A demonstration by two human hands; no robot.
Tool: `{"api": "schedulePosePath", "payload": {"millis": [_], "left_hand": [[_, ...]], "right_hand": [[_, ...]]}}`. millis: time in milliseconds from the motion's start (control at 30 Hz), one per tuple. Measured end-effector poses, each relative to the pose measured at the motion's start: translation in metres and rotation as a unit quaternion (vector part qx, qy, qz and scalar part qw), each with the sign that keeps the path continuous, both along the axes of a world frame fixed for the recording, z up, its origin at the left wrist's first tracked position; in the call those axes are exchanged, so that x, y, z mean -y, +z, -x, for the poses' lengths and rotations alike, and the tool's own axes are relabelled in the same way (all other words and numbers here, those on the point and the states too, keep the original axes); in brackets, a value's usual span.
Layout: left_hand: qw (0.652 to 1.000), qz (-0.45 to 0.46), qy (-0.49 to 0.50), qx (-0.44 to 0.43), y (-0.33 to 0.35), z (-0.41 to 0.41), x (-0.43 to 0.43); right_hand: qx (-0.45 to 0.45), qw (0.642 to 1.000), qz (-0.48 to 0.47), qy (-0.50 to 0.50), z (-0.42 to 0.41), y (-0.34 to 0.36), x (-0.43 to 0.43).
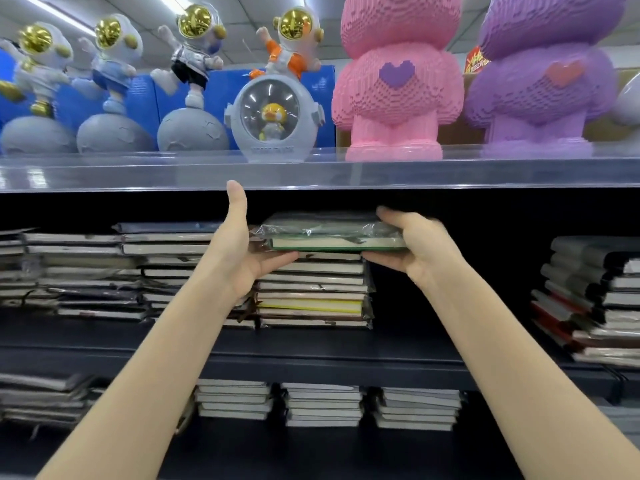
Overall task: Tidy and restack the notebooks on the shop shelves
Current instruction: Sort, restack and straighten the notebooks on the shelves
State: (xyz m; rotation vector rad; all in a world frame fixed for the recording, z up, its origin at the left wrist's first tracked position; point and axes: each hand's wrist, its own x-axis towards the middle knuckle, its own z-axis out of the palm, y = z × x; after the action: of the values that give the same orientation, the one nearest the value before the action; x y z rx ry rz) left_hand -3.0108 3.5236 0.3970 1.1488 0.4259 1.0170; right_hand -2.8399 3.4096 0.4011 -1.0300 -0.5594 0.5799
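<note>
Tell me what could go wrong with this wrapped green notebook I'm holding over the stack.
1. The loose wrap could slip in the right hand; the left hand only supports the green notebook from below.
2. The stack underneath looks uneven, so it may shift or topple.

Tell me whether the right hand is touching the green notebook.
Touching. The head view shows the right hand pinching the green notebook at its right end, with the thumb on the wrapped top and the fingers underneath.
</note>
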Motion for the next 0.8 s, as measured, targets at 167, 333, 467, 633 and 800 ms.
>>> {"api": "schedulePosePath", "payload": {"millis": [167, 333, 467, 633, 800], "left_hand": [[1.000, -0.005, -0.004, -0.027, -0.015, 0.006, 0.007], [0.992, 0.065, -0.103, -0.014, -0.034, 0.011, 0.032], [0.984, 0.110, -0.133, -0.034, -0.063, 0.006, 0.063], [0.968, 0.168, -0.184, -0.005, -0.105, 0.004, 0.109], [0.983, 0.142, -0.117, -0.009, -0.131, -0.004, 0.146]], "right_hand": [[0.008, 1.000, -0.002, -0.012, 0.009, -0.011, 0.009], [0.090, 0.996, -0.018, -0.010, 0.020, -0.044, 0.057], [0.166, 0.985, -0.032, 0.029, 0.022, -0.080, 0.102], [0.167, 0.981, -0.022, 0.093, 0.006, -0.131, 0.152], [0.104, 0.987, -0.014, 0.120, -0.007, -0.157, 0.185]]}}
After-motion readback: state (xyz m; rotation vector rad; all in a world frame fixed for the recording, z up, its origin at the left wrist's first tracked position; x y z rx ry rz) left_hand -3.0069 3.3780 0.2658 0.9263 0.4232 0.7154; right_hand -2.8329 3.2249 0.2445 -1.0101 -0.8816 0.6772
